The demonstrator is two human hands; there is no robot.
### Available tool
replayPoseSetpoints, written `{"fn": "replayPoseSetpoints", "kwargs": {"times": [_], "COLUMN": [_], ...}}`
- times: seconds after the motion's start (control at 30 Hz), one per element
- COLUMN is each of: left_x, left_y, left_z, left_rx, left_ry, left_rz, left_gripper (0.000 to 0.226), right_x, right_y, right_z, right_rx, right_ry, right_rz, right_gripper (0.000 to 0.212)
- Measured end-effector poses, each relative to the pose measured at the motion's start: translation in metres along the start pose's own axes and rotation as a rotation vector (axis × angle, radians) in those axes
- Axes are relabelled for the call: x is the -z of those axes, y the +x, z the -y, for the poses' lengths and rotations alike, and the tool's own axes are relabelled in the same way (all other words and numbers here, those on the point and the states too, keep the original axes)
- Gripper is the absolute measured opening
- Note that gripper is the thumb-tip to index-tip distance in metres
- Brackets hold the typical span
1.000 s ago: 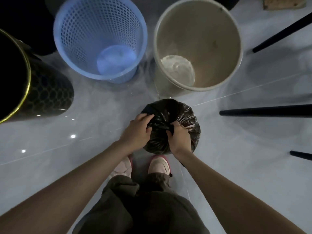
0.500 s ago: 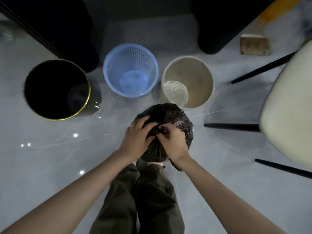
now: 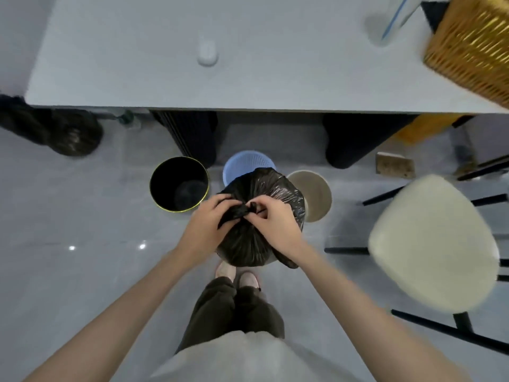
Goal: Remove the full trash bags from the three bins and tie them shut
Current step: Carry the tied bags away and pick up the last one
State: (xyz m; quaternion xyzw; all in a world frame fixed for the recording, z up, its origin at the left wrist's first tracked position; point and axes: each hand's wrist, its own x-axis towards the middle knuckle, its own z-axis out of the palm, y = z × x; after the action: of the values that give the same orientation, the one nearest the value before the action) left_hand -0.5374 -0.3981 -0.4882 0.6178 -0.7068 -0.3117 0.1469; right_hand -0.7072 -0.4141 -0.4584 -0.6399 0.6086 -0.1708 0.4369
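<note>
A full black trash bag (image 3: 248,244) hangs above my feet, held up between both hands. My left hand (image 3: 212,219) grips the twisted neck of the bag from the left. My right hand (image 3: 271,219) pinches the knotted top from the right. Behind the bag, a row of bins stands on the floor: a black bin with a gold rim (image 3: 179,184), a blue mesh bin (image 3: 242,162) and a beige bin (image 3: 316,194). All three look to have no bag inside. Another black bag (image 3: 71,136) lies on the floor at the far left.
A white table (image 3: 192,78) with a small white object (image 3: 207,53) and a wicker basket (image 3: 471,48) overhangs the bins. A cream-seated chair (image 3: 432,241) with black legs stands close on the right. A brown block (image 3: 395,165) lies on the grey floor.
The view has risen, so the bins look smaller and the table has come into sight. The bag has come up off the floor, and both hands have closed in on its knot.
</note>
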Motion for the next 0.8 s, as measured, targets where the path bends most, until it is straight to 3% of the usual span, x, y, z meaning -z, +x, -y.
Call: {"fn": "replayPoseSetpoints", "kwargs": {"times": [0.4,0.8], "left_x": [0.117,0.240], "left_y": [-0.078,-0.141], "left_z": [0.011,0.146], "left_rx": [0.150,0.361], "left_ry": [-0.033,0.017], "left_rz": [-0.196,-0.311], "left_gripper": [0.034,0.028], "right_x": [-0.023,-0.171], "right_y": [-0.012,0.036], "right_z": [0.127,0.258], "right_rx": [0.205,0.219], "right_ry": [0.012,0.020], "right_rz": [0.124,0.264], "right_gripper": [0.015,0.012]}}
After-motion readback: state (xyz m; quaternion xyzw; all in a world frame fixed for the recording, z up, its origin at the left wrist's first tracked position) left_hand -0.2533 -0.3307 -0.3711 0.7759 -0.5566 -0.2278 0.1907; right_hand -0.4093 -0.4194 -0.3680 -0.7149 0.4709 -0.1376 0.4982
